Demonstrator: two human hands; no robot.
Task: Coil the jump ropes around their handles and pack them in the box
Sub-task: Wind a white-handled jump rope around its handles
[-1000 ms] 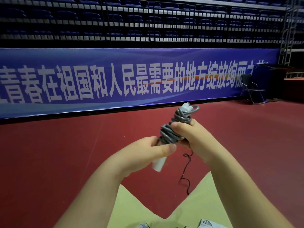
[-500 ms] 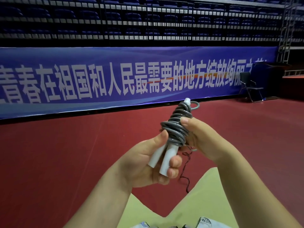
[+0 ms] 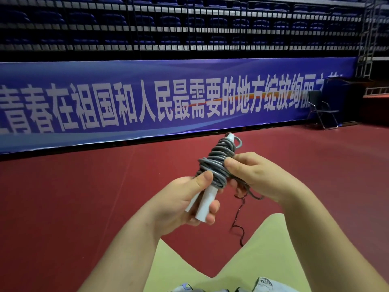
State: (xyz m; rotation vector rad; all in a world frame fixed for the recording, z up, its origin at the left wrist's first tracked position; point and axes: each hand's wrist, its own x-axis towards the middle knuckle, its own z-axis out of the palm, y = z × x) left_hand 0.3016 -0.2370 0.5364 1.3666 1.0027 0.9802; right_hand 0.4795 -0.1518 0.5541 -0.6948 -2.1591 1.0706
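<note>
The left hand's fingers (image 3: 211,213) are curled under the two white handles (image 3: 205,204), with the thumb pressed on the lower turns of the grey rope (image 3: 216,163); the left hand (image 3: 181,205) grips the handles by their bare lower ends. The right hand's fingers (image 3: 235,163) are curled against the right side of the coil, the thumb lying on the turns, so the right hand (image 3: 261,178) pinches the rope bundle at its middle. The handles stand side by side, tilted up and to the right, and the rope is wound round their upper part in many tight turns, with a small loop sticking out beside the top cap. A loose grey strand hangs under the right palm. The whole jump rope is held in the air between the two hands, above the red floor (image 3: 84,197).

A thin dark string (image 3: 239,220) trails down on the floor below the hands. Both forearms reach in from the bottom edge, over pale yellow-clad legs (image 3: 263,249). Farther off, a long blue banner (image 3: 168,102) with white characters runs along the floor's far edge, a dark folding chair (image 3: 322,108) stands at its right end, and rows of dark seats (image 3: 168,24) rise behind.
</note>
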